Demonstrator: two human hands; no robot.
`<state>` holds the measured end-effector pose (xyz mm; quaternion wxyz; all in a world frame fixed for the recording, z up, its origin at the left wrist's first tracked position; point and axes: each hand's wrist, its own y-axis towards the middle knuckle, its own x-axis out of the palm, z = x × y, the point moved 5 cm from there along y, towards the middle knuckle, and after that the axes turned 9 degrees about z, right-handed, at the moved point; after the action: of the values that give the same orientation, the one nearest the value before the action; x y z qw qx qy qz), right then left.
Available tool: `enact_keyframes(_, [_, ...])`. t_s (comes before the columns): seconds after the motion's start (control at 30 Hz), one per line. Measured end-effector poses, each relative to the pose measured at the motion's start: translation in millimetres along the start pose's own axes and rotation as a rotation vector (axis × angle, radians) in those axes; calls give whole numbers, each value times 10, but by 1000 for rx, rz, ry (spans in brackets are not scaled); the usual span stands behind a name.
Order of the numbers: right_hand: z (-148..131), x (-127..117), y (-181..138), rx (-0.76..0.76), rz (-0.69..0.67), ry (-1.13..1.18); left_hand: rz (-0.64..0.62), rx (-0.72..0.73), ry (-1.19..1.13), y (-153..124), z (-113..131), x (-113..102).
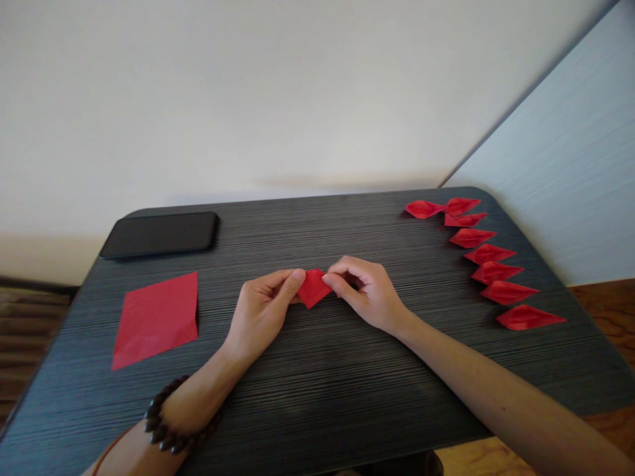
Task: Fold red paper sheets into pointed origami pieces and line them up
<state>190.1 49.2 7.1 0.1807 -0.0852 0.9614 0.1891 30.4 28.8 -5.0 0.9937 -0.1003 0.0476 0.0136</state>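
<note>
A small folded piece of red paper (313, 289) is held above the middle of the dark table, its lower corner pointing toward me. My left hand (262, 307) grips its left side, thumb on top and fingers beneath. At its right corner, my right hand (370, 291) pinches the edge between thumb and index finger. The paper's underside is hidden. To the left of my left hand lies a flat red paper sheet (157, 319). Several folded red paper pieces (507, 291), pointed at the ends, form a row on the right side of the table.
A black phone (161, 235) lies at the back left of the dark wood-grain table (307, 390). Behind the table rises a pale wall (278, 92), and a light panel (560, 152) stands at the right. The table's far corners are rounded.
</note>
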Motion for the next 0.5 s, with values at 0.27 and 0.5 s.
enact_keyframes(0.27, [-25, 9, -13, -62, -27, -16, 45, 73, 79, 32, 63, -14])
enact_keyframes(0.5, [-53, 43, -24, -65, -115, -59, 153, 37, 9, 45, -23, -94])
